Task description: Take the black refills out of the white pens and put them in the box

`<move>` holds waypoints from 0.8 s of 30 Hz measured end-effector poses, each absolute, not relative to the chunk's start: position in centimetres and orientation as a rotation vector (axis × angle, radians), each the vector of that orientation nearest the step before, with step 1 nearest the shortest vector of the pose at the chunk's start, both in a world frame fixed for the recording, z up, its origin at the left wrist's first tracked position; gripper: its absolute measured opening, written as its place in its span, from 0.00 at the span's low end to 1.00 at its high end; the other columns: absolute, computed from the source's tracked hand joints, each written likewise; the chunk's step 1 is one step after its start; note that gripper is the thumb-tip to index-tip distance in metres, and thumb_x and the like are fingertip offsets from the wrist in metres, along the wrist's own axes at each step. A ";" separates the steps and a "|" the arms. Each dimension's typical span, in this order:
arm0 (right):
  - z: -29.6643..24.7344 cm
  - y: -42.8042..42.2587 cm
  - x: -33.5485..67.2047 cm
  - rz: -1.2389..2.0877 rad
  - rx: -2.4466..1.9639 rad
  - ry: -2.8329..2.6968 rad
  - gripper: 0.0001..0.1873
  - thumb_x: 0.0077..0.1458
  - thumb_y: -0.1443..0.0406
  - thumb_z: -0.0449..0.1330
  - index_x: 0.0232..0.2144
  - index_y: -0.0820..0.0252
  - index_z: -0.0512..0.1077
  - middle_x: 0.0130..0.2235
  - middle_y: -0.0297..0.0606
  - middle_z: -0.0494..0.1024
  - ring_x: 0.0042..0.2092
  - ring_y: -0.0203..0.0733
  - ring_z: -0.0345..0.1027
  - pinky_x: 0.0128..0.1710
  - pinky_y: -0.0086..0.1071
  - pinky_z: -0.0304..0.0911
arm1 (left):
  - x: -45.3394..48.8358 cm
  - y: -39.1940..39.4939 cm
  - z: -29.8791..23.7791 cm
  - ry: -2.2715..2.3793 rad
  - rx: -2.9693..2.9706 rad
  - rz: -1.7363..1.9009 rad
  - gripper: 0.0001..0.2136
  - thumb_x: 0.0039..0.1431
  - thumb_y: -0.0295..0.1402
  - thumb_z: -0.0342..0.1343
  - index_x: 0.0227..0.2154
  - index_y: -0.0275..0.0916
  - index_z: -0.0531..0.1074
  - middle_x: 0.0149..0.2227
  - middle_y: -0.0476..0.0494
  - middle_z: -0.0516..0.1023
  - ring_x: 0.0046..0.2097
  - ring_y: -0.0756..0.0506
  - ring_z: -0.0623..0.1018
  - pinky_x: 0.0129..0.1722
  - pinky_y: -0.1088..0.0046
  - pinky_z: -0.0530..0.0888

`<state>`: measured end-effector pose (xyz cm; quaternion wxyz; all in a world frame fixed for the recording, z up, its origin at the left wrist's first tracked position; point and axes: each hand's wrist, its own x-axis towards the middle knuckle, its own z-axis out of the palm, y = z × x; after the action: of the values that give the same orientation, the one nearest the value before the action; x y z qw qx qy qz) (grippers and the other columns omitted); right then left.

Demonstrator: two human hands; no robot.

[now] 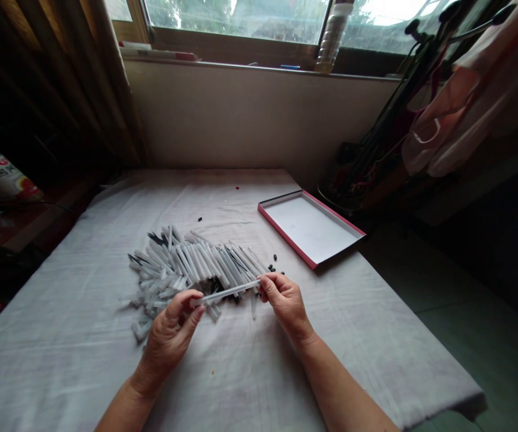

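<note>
Light from the window [241, 21] falls across a cloth-covered desk [250, 396], where one pale tube [232, 292] spans two hands.
Head view: left hand [169, 330] and right hand [288, 303] each pinch an end between thumb and fingers, likely steadying the tube, at the near edge of a heap of similar tubes [187, 258]. Many there lie side by side, perhaps for easy reach; the shallow red-rimmed tray [286, 237] sits beyond, clear of both hands.

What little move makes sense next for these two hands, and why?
Perhaps hold the pale tube in the left hand alone and reach the right hand toward a small black piece: both hands grip the tube, and several such pieces lie just beyond the right hand.
</note>
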<state>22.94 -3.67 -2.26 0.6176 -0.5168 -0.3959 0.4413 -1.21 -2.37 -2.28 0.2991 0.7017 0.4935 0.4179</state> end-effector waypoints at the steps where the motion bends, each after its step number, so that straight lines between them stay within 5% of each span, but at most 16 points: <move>1: -2.2 -3.7 22.9 1.019 -1.187 -0.912 0.18 0.49 0.51 0.66 0.26 0.61 0.76 0.21 0.32 0.73 0.22 0.33 0.62 0.23 0.28 0.60 | -1.2 -2.4 -2.2 1.332 1.865 1.130 0.16 0.59 0.46 0.55 0.40 0.39 0.72 0.28 0.48 0.78 0.27 0.50 0.77 0.28 0.77 0.73; 7: -2.2 -3.8 23.0 1.080 -1.128 -0.936 0.16 0.48 0.53 0.68 0.34 0.59 0.78 0.25 0.34 0.77 0.24 0.34 0.65 0.25 0.29 0.62 | -1.3 -2.4 -0.9 1.308 1.873 1.026 0.20 0.63 0.48 0.48 0.25 0.38 0.70 0.17 0.51 0.68 0.20 0.51 0.69 0.21 0.78 0.68; 12: -2.4 -3.7 23.0 1.066 -1.152 -0.923 0.16 0.49 0.52 0.67 0.31 0.60 0.79 0.24 0.34 0.76 0.23 0.33 0.65 0.24 0.28 0.62 | -1.3 -2.4 -1.9 1.343 1.829 1.107 0.18 0.56 0.48 0.56 0.40 0.39 0.71 0.27 0.49 0.75 0.24 0.51 0.73 0.25 0.78 0.71; 20: -1.6 -3.9 22.7 1.099 -1.134 -0.958 0.16 0.47 0.53 0.68 0.31 0.60 0.79 0.24 0.34 0.76 0.23 0.34 0.66 0.25 0.29 0.65 | -1.8 -2.3 -2.0 1.357 1.957 1.061 0.15 0.63 0.45 0.49 0.30 0.39 0.71 0.19 0.52 0.71 0.22 0.51 0.72 0.24 0.78 0.70; 24: -1.9 -3.9 22.8 1.077 -1.154 -0.946 0.16 0.48 0.54 0.67 0.32 0.60 0.79 0.24 0.34 0.77 0.23 0.33 0.66 0.24 0.28 0.64 | -1.4 -2.2 -2.1 1.361 2.069 1.143 0.13 0.59 0.44 0.55 0.39 0.40 0.71 0.28 0.49 0.78 0.24 0.51 0.74 0.25 0.78 0.71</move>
<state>22.76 -3.92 -1.86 0.6058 -0.4990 -0.4090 0.4655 -1.45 -2.24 -2.10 0.2053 0.7424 0.4882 0.4102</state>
